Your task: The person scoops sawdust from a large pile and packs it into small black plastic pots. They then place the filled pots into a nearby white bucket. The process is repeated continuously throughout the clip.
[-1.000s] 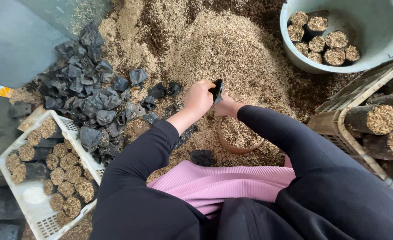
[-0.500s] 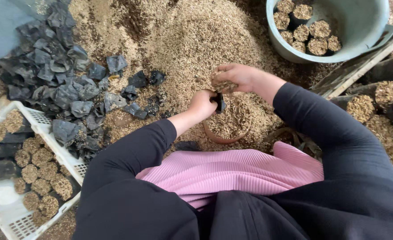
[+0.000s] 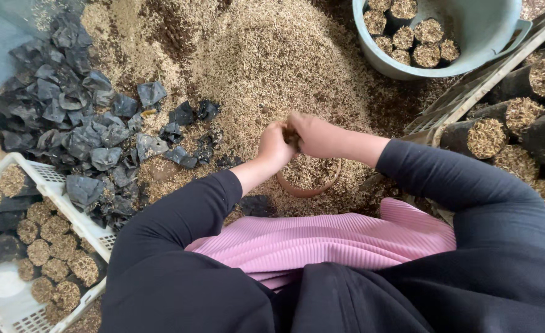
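Note:
My left hand [image 3: 274, 147] and my right hand [image 3: 314, 135] are pressed together over a round brown bowl [image 3: 310, 192] that is full of rice husk. Between the fingers a small black bag [image 3: 292, 136] shows as a dark sliver, and both hands grip it. Most of the bag is hidden by the fingers. The bowl sits at the near foot of a big heap of husk [image 3: 272, 55], just in front of my pink top and black sleeves.
Empty black bags [image 3: 87, 123] lie piled at the left. A white crate [image 3: 69, 200] of husk-filled bags stands at the lower left. A pale green bucket [image 3: 488, 28] with filled bags is at the top right, above a grey crate [image 3: 463, 102] with more filled bags [image 3: 485, 137].
Both hands have drawn closer together and closed around the black bag, which is now almost hidden. The view has shifted, so the bowl sits nearer the middle.

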`<state>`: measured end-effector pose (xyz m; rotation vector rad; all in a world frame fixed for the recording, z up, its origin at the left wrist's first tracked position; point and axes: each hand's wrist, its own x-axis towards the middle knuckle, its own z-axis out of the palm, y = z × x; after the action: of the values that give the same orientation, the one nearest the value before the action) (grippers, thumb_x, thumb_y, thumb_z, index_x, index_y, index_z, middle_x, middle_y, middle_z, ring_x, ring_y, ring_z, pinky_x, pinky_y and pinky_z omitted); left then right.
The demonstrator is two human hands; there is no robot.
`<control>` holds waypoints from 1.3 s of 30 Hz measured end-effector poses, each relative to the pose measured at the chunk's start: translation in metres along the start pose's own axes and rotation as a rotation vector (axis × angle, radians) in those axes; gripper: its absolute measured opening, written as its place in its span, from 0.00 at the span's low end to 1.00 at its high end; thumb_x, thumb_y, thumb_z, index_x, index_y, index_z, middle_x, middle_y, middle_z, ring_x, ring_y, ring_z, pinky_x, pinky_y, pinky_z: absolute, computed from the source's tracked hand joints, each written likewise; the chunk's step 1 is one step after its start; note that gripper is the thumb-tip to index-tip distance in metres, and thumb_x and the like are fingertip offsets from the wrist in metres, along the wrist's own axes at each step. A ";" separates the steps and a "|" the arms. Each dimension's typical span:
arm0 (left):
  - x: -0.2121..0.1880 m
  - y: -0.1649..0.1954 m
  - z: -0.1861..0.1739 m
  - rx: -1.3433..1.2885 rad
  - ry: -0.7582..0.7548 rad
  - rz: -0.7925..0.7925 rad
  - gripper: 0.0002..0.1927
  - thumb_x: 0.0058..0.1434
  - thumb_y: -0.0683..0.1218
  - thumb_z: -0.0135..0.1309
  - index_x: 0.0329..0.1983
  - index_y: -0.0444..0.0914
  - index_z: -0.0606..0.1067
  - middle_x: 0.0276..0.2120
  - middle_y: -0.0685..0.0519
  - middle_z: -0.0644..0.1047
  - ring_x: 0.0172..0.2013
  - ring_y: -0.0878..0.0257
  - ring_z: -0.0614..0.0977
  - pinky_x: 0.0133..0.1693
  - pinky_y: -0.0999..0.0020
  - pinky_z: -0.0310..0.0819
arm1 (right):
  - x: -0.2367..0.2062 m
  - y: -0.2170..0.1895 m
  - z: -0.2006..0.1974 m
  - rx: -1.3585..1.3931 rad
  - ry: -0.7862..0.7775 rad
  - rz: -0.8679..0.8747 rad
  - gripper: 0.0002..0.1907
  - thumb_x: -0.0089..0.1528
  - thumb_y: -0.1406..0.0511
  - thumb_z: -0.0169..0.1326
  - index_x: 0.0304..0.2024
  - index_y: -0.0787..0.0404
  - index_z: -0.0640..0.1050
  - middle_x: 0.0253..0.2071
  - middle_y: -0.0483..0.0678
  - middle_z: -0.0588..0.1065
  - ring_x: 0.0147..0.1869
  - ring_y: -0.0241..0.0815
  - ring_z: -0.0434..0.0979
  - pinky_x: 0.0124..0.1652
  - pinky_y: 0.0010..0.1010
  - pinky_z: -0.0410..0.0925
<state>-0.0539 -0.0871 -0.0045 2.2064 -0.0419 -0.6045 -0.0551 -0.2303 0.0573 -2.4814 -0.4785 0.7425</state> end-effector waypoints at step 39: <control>0.006 -0.023 0.010 0.090 0.049 0.413 0.21 0.53 0.32 0.50 0.51 0.33 0.80 0.53 0.41 0.79 0.46 0.50 0.83 0.52 0.62 0.77 | 0.050 0.061 -0.055 0.609 -0.300 0.192 0.28 0.63 0.60 0.57 0.65 0.56 0.70 0.58 0.52 0.78 0.59 0.49 0.75 0.56 0.42 0.67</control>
<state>-0.0569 -0.0805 -0.0298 2.2080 -0.4950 -0.3219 0.0277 -0.2764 0.0431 -1.8670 -0.0854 1.1494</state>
